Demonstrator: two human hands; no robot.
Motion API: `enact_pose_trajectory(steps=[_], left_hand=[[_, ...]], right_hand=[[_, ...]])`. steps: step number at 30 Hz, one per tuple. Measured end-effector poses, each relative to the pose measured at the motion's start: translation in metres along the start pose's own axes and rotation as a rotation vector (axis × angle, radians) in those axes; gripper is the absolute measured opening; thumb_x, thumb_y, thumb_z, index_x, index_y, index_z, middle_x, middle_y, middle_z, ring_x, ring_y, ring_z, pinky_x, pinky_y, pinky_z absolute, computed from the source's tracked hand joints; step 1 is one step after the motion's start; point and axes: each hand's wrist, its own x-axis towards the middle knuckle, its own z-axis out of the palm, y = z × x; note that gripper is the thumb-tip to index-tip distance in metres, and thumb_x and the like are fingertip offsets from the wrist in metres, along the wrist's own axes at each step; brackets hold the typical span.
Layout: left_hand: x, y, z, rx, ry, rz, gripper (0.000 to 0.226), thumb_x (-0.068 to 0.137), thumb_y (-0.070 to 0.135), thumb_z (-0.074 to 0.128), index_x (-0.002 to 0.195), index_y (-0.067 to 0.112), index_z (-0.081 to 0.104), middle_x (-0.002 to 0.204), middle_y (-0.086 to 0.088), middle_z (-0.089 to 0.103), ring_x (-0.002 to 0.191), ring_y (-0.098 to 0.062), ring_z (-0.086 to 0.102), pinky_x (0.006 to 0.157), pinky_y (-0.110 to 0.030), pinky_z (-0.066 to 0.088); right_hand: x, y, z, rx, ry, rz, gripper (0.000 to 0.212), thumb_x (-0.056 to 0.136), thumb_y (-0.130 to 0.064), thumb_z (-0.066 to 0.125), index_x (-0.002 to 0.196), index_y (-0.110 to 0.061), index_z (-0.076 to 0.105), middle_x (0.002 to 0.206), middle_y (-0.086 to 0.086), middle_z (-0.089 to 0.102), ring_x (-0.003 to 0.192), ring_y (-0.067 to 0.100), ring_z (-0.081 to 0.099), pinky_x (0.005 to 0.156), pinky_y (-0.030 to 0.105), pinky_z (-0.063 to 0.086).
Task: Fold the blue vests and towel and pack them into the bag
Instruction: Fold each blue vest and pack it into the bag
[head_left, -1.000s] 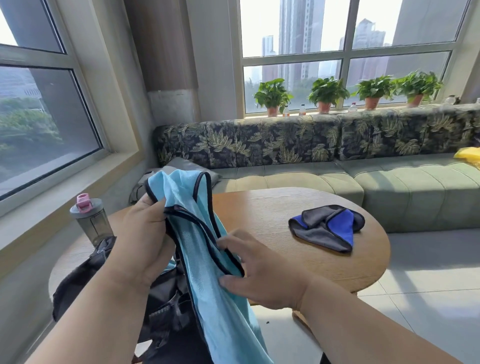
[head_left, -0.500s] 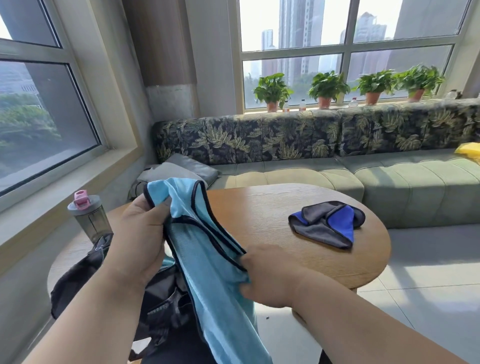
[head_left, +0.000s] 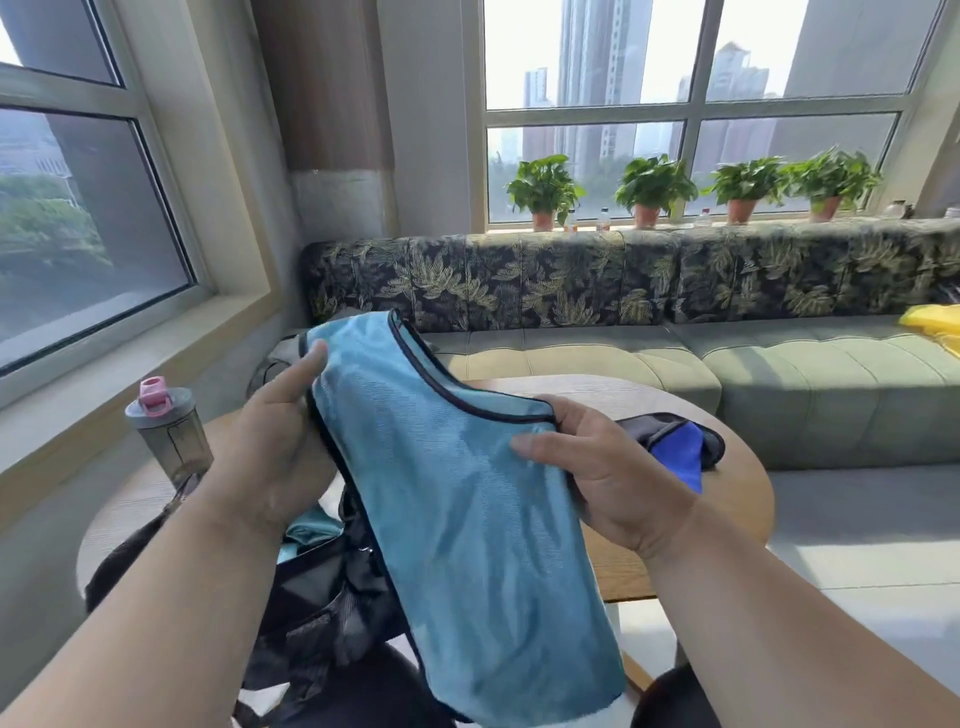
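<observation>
Fingers of both hands (head_left: 270, 457) (head_left: 608, 483) now grip the blue vest (head_left: 467, 519), spread wider than before.

Two bare forearms come in from the bottom corners of the frame, one from the lower left and one from the lower right, each ending in a bare hand: the left hand (head_left: 265, 447) and the right hand (head_left: 608, 478). No sleeve, cuff, watch, ring or glove shows on either; the arms are uncovered right to the frame's edge. At the bottom right, between the right forearm and the lower border, sits a dark rounded shape that may be a knee in dark trousers, though too little shows to be sure.
</observation>
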Motion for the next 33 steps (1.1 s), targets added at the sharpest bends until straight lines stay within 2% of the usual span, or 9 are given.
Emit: enact_pose_trajectory(steps=[5,8,12,15,19,22,24,27,33], left_hand=[[-0.008,-0.058,-0.012,0.071,-0.29,-0.249,0.041,0.104,0.019,0.051,0.14,0.004,0.064,0.146,-0.021,0.06,0.135,-0.038,0.059,0.114,-0.052,0.044],[0.0,-0.053,-0.023,0.061,-0.38,-0.181,0.046,0.1,0.012,0.054,0.144,-0.002,0.055,0.145,-0.024,0.057,0.132,-0.037,0.06,0.112,-0.047,0.049],[0.005,-0.032,-0.03,-0.123,-0.374,-0.023,0.074,0.089,0.043,0.075,0.149,0.006,0.053,0.143,-0.018,0.061,0.13,-0.034,0.062,0.101,-0.044,0.057],[-0.013,-0.074,-0.016,-0.083,-0.257,-0.255,0.074,0.063,0.065,0.09,0.115,0.014,0.082,0.127,-0.014,0.074,0.109,-0.031,0.075,0.082,-0.042,0.063],[-0.035,-0.13,-0.004,-0.209,-0.261,-0.439,0.088,0.096,0.077,0.05,0.155,0.012,0.049,0.148,-0.015,0.06,0.136,-0.035,0.058,0.114,-0.055,0.046],[-0.033,-0.128,-0.013,-0.261,-0.29,-0.505,0.109,0.073,0.095,0.052,0.145,0.013,0.062,0.144,-0.016,0.063,0.129,-0.037,0.064,0.103,-0.053,0.054],[-0.029,-0.114,-0.016,-0.257,-0.393,-0.425,0.121,0.07,0.101,0.044,0.156,0.017,0.048,0.161,-0.016,0.045,0.148,-0.037,0.044,0.121,-0.054,0.033],[-0.032,-0.108,-0.025,-0.285,-0.501,-0.324,0.115,0.083,0.091,0.047,0.163,0.009,0.033,0.167,-0.017,0.035,0.156,-0.034,0.028,0.129,-0.05,0.008],[-0.023,-0.105,-0.033,-0.347,-0.481,-0.27,0.053,0.113,0.022,0.034,0.156,-0.008,0.036,0.159,-0.03,0.04,0.15,-0.04,0.038,0.126,-0.051,0.019]], right_hand=[[0.005,0.004,0.0,0.075,0.065,-0.01,0.039,0.085,0.0,0.07,0.124,-0.002,0.069,0.123,0.025,0.07,0.107,0.034,0.07,0.098,0.045,0.058],[0.006,0.001,-0.002,0.143,0.07,0.013,0.032,0.084,0.001,0.068,0.115,-0.006,0.071,0.114,0.024,0.07,0.095,0.032,0.071,0.089,0.042,0.059],[0.006,-0.008,-0.001,0.353,0.004,0.016,0.043,0.086,-0.004,0.063,0.129,-0.002,0.067,0.12,0.023,0.07,0.099,0.035,0.072,0.092,0.046,0.058],[0.007,-0.005,0.003,0.449,-0.026,0.058,0.058,0.085,-0.011,0.067,0.141,0.002,0.059,0.122,0.024,0.07,0.103,0.036,0.072,0.097,0.047,0.057],[0.013,0.004,0.007,0.484,-0.004,0.102,0.074,0.082,-0.016,0.075,0.149,0.002,0.05,0.128,0.023,0.067,0.108,0.036,0.069,0.1,0.046,0.055],[0.018,0.003,0.004,0.47,0.11,0.133,0.064,0.088,-0.017,0.066,0.147,0.004,0.053,0.127,0.022,0.066,0.105,0.035,0.069,0.094,0.043,0.058],[0.021,0.002,-0.004,0.496,0.188,0.147,0.054,0.091,-0.021,0.063,0.14,0.002,0.06,0.123,0.021,0.067,0.102,0.034,0.069,0.091,0.041,0.06],[0.025,0.003,-0.021,0.514,0.28,0.158,0.035,0.096,-0.025,0.06,0.123,-0.005,0.066,0.107,0.019,0.071,0.095,0.033,0.07,0.088,0.04,0.058],[0.028,0.03,-0.026,0.448,0.364,0.3,0.051,0.095,-0.032,0.06,0.132,0.003,0.065,0.122,0.023,0.07,0.105,0.037,0.07,0.101,0.044,0.053]])
